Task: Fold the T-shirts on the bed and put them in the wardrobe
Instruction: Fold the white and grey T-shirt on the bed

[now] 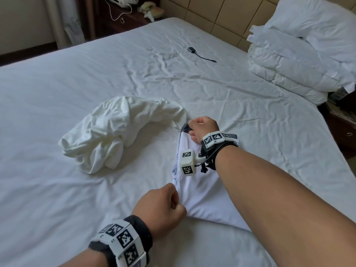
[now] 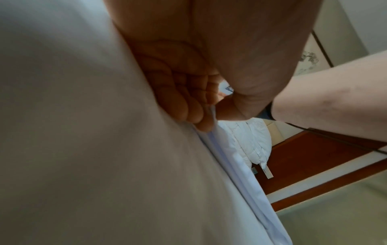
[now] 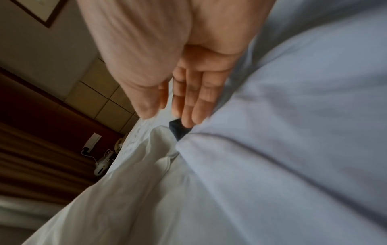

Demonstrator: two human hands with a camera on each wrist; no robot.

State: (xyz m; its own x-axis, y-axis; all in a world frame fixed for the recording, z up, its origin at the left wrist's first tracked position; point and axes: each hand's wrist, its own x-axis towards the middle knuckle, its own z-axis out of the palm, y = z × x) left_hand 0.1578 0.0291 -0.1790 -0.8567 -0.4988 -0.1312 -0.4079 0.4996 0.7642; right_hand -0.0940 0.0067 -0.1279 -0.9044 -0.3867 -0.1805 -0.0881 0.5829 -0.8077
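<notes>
A pale lavender T-shirt (image 1: 204, 193) with a dark collar (image 3: 178, 131) lies on the white bed (image 1: 57, 93), partly under my right forearm. My left hand (image 1: 173, 199) pinches its near left edge, with fingers curled and thumb against the cloth (image 2: 240, 182). At the far end my right hand (image 1: 194, 126) lies on the shirt (image 3: 293, 149) by the collar; its fingers (image 3: 194, 107) are nearly straight and the thumb stands apart. A crumpled cream T-shirt (image 1: 115, 132) lies just to the left and reaches the collar.
A folded white duvet (image 1: 289, 64) and pillows are stacked at the bed's far right by the headboard. A small black device with a cable (image 1: 192, 50) lies on the sheet beyond the shirts. A dark nightstand (image 1: 131, 18) with a telephone stands at the back left.
</notes>
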